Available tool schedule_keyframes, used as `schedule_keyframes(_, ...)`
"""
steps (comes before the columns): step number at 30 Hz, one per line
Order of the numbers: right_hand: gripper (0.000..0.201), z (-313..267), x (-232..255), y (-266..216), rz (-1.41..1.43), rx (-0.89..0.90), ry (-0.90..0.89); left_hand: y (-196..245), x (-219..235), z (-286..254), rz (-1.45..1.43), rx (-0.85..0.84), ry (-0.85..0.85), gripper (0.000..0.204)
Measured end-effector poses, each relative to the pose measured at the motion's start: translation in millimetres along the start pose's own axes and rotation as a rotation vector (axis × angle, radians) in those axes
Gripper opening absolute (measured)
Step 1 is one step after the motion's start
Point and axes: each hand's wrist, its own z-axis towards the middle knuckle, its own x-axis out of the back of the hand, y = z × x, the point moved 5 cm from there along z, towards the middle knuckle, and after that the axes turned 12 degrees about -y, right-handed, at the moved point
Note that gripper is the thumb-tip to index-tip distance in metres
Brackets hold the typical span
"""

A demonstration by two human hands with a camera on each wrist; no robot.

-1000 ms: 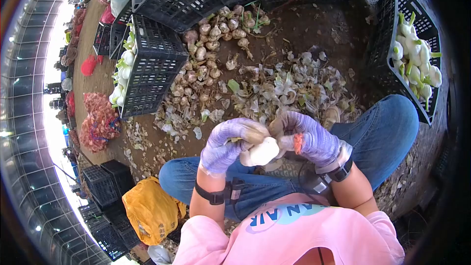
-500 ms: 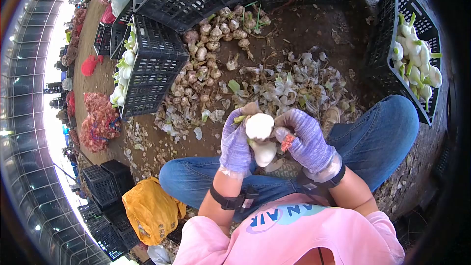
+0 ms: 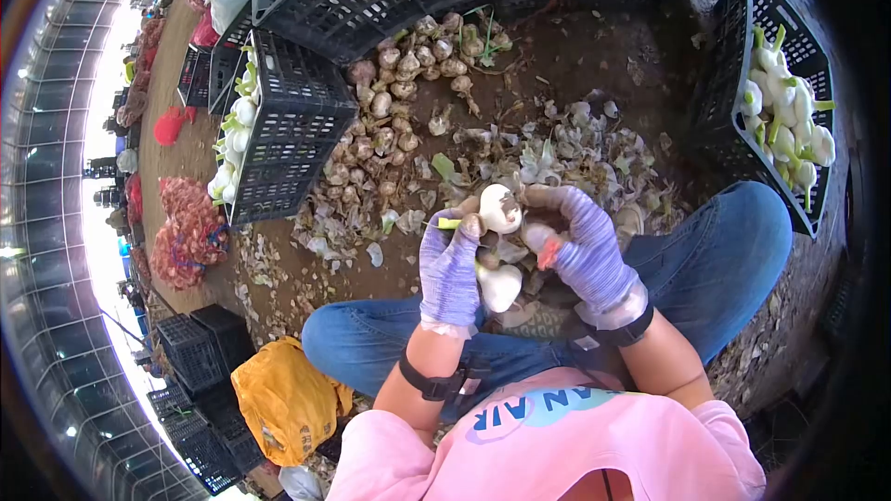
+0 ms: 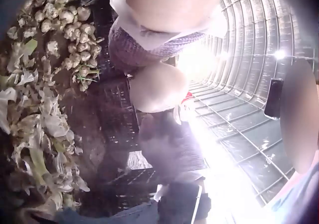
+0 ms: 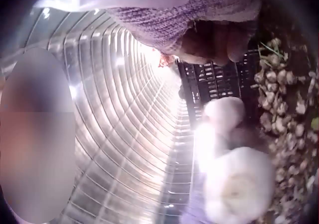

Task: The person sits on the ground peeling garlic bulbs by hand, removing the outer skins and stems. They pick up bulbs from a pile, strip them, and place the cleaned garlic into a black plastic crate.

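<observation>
My left hand [image 3: 450, 274], in a purple knit glove, holds two white garlic bulbs. The upper bulb [image 3: 501, 206] has a brown patch, and its green stem [image 3: 448, 223] is pinched by the thumb and fingers. Lower down, the second bulb [image 3: 501, 289] hangs against the palm side of that hand. My right hand [image 3: 599, 255], gloved alike with an orange-red wrap [image 3: 549, 252] on the thumb, is beside the upper bulb with fingers loosely bent and thumb apart from them. In the right wrist view the bulbs [image 5: 239, 186] are below the right fingers.
Loose peels [image 3: 585, 153] cover the ground ahead. Unpeeled garlic [image 3: 380, 144] lies heaped beyond, at left. Black crates with white bulbs stand at left [image 3: 292, 130] and right [image 3: 724, 83]. A yellow bag [image 3: 288, 399] is beside my left knee.
Both hands were close together around the bulbs. The left hand has turned, bringing both bulbs into sight, and the upper one now shows its brown patch. The right hand has drawn slightly away.
</observation>
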Motion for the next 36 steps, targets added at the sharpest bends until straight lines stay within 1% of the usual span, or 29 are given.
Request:
schedule_keyframes(1, 0.036, -1, -4, -4, 0.001, -0.002, -0.001, 4, -2, -2, 0.092, -0.054, -0.012, 0.029)
schedule_keyframes(2, 0.037, -1, -6, -10, -0.09, -0.027, 0.018, 8, -4, -4, 0.184, -0.109, -0.025, 0.028)
schedule_keyframes(3, 0.038, -2, -6, -13, -0.182, -0.051, 0.037, 6, -1, -5, 0.236, -0.101, -0.021, 0.022)
schedule_keyframes(4, 0.038, -1, -5, -12, -0.185, -0.05, 0.038, 7, -2, -6, 0.234, -0.102, -0.024, 0.022)
schedule_keyframes(6, 0.033, -1, -1, -12, -0.421, 0.006, 0.036, 24, -14, -12, 0.588, -0.278, -0.083, 0.021)
schedule_keyframes(7, 0.033, -1, 3, -9, -0.421, 0.003, 0.035, 27, -16, -15, 0.616, -0.232, -0.093, 0.019)
schedule_keyframes(8, 0.03, 0, 5, -9, -0.506, 0.03, -0.005, 28, -13, -15, 0.616, -0.231, -0.091, 0.019)
schedule_keyframes(9, 0.028, 1, 6, -9, -0.591, 0.058, -0.046, 30, -12, -15, 0.639, -0.253, -0.134, 0.019)
schedule_keyframes(10, 0.028, 2, 8, -9, -0.59, 0.057, -0.046, 30, -13, -16, 0.661, -0.274, -0.178, 0.019)
schedule_keyframes(11, 0.027, 2, 9, -11, -0.633, 0.1, -0.05, 32, -15, -17, 0.661, -0.274, -0.177, 0.019)
schedule_keyframes(12, 0.026, 2, 8, -14, -0.675, 0.144, -0.053, 31, -16, -18, 0.607, -0.203, -0.148, 0.019)
schedule_keyframes(13, 0.026, 2, 6, -14, -0.675, 0.144, -0.052, 29, -15, -18, 0.553, -0.132, -0.119, 0.018)
schedule_keyframes(15, 0.026, 4, 6, 1, -0.243, -0.143, -0.042, 25, -8, -14, 0.595, -0.167, -0.103, 0.018)
schedule_keyframes(17, 0.026, 2, 3, 0, -0.21, -0.112, -0.046, 25, -6, -13, 0.636, -0.201, -0.087, 0.018)
schedule_keyframes(18, 0.025, 1, 2, -1, -0.178, -0.083, -0.05, 27, -9, -14, 0.683, -0.253, -0.091, 0.018)
schedule_keyframes(19, 0.025, 1, 2, -2, -0.178, -0.084, -0.05, 29, -12, -16, 0.73, -0.304, -0.096, 0.019)
schedule_keyframes(20, 0.026, 1, 2, -3, -0.191, -0.13, -0.037, 30, -12, -16, 0.729, -0.304, -0.096, 0.019)
schedule_keyframes(22, 0.026, 0, 5, 1, -0.204, -0.175, -0.024, 38, -26, -22, 1.1, -0.566, -0.194, 0.024)
schedule_keyframes(24, 0.024, 0, 10, 15, -0.147, -0.234, -0.048, 43, -33, -24, 1.161, -0.598, -0.215, 0.027)
schedule_keyframes(26, 0.024, -1, 10, 14, -0.189, -0.186, -0.03, 45, -41, -27, 1.302, -0.646, -0.252, 0.028)
schedule_keyframes(27, 0.023, -1, 10, 11, -0.23, -0.138, -0.014, 42, -36, -25, 1.2, -0.63, -0.257, 0.024)
schedule_keyframes(28, 0.023, 0, 10, 12, -0.229, -0.139, -0.014, 39, -35, -26, 1.2, -0.629, -0.256, 0.024)
schedule_keyframes(30, 0.021, 3, 10, 6, -0.348, -0.025, -0.017, 21, -15, -20, 0.51, -0.193, -0.167, 0.022)
schedule_keyframes(31, 0.021, 4, 10, 6, -0.349, -0.026, -0.014, 19, -11, -17, 0.336, -0.102, -0.114, 0.02)
schedule_keyframes(32, 0.02, 6, 9, 14, -0.121, -0.146, 0.0, 17, -4, -12, 0.239, -0.102, -0.106, 0.027)
schedule_keyframes(33, 0.02, 6, 8, 21, 0.109, -0.264, 0.012, 13, 2, -9, 0.173, -0.109, -0.082, 0.028)
schedule_keyframes(34, 0.02, 7, 10, 26, 0.109, -0.263, 0.012, 11, 6, -6, 0.107, -0.118, -0.055, 0.029)
schedule_keyframes(35, 0.02, 8, 13, 32, 0.225, -0.232, 0.054, 14, 6, -5, 0.107, -0.118, -0.054, 0.029)
schedule_keyframes(36, 0.021, 10, 15, 34, 0.341, -0.201, 0.096, 14, 7, -3, 0.025, -0.076, -0.045, 0.029)
